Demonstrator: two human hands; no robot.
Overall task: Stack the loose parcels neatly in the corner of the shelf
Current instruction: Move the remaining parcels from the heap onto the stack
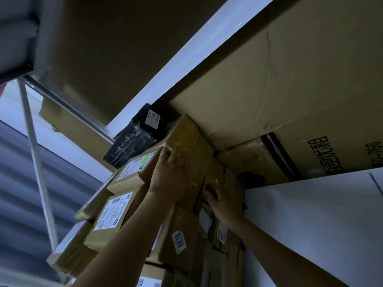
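White sticker (179,242) reading "2215" on a brown parcel (182,235), partial "0-766" on large carton (331,100)

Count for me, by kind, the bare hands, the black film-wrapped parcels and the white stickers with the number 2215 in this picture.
Bare hands: 2 (left hand, right hand)
Black film-wrapped parcels: 1
White stickers with the number 2215: 1
Total: 4
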